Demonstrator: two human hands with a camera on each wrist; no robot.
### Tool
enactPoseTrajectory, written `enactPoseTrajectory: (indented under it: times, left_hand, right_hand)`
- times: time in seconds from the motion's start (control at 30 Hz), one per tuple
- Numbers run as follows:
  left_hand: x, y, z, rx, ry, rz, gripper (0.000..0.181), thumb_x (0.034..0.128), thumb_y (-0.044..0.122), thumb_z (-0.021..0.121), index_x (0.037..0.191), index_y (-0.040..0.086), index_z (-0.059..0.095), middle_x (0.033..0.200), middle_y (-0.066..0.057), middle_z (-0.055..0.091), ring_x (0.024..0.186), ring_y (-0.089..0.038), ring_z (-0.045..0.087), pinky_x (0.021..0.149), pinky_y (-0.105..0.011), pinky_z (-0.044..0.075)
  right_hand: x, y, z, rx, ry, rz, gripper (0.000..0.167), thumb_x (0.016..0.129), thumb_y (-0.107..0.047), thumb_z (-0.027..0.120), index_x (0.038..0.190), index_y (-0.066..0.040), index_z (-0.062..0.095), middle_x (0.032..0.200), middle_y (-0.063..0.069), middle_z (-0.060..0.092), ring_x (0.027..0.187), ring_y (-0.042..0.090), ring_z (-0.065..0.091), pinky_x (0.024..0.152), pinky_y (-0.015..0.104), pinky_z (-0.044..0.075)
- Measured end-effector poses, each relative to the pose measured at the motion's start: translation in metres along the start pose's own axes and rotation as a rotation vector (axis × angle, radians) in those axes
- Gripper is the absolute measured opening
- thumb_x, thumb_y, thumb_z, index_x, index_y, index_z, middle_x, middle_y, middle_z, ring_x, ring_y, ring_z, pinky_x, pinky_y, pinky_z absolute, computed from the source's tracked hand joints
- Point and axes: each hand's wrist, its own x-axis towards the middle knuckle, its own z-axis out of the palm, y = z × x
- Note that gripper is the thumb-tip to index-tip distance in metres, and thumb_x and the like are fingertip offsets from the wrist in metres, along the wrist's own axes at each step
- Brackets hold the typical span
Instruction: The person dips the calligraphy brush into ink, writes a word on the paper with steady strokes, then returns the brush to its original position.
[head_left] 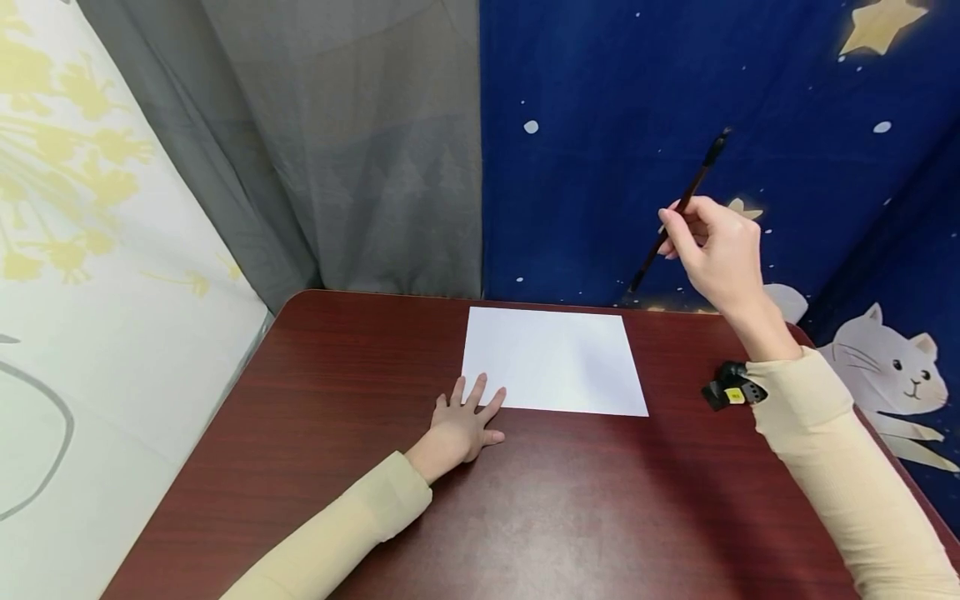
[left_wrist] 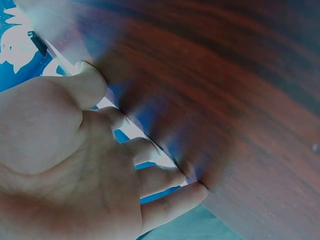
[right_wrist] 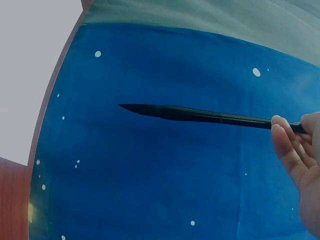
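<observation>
Clearly pinched, the brush [right_wrist: 200, 115] sits between the thumb and fingertips of the right hand [head_left: 723, 250], whose fingers are clamped on its dark handle. It sticks out on both sides of that grip, raised above the surface [head_left: 360, 400]. In the head view its long axis slants from lower left to upper right, with the black bristles up and to the right of the fingers and the plain handle end down and to their left. Seen by the right wrist, the shaft runs almost level, leftward from the fingers, and the bristles narrow to a point at the far left.

The left hand [head_left: 455, 427] has its fingers spread apart, and their tips rest at the near-left corner of the white paper [head_left: 553, 358]. From those fingertips the sheet extends away and to the right along the surface; the brush is up and well apart from it.

Farther out, behind the right hand's fingers, a small black object [head_left: 727, 387] with a yellow label shows by the cuff of the cream sleeve [head_left: 832, 450]. Beyond the fingers of both hands, a blue curtain [head_left: 570, 208] dotted with white hangs next to a grey curtain [head_left: 382, 167].
</observation>
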Motion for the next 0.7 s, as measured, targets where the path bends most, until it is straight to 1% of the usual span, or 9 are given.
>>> enactPoseTrajectory:
  times: [0.3, 0.5, 0.7]
  left_hand:
    - [-0.001, 0.000, -0.001, 0.000, 0.000, 0.003, 0.068, 0.1044, 0.055, 0.034, 0.164, 0.034, 0.009, 0.170, -0.002, 0.000, 0.155, -0.030, 0.007, 0.118, -0.049, 0.027]
    - [-0.001, 0.001, 0.000, -0.003, 0.001, 0.005, 0.068, 0.1042, 0.055, 0.034, 0.164, 0.034, 0.010, 0.170, -0.002, 0.001, 0.155, -0.031, 0.007, 0.118, -0.049, 0.027]
    - [0.000, 0.001, 0.000, -0.014, 0.002, 0.011, 0.068, 0.1043, 0.055, 0.034, 0.164, 0.034, 0.010, 0.170, -0.002, 0.000, 0.155, -0.031, 0.007, 0.118, -0.049, 0.027]
  right_hand:
    - [0.004, -0.004, 0.007, 0.008, -0.005, 0.000, 0.020, 0.100, -0.011, 0.065, 0.096, 0.007, 0.069, 0.075, 0.015, 0.071, 0.063, -0.017, 0.053, 0.062, 0.003, 0.043]
    - [0.007, -0.006, 0.013, 0.001, -0.010, -0.026, 0.018, 0.100, -0.010, 0.064, 0.096, 0.007, 0.069, 0.075, 0.013, 0.072, 0.064, -0.016, 0.052, 0.062, 0.002, 0.042]
    - [0.008, -0.010, 0.018, 0.002, -0.031, 0.007, 0.019, 0.100, -0.012, 0.065, 0.098, 0.007, 0.069, 0.078, 0.014, 0.072, 0.065, -0.021, 0.050, 0.064, 0.002, 0.042]
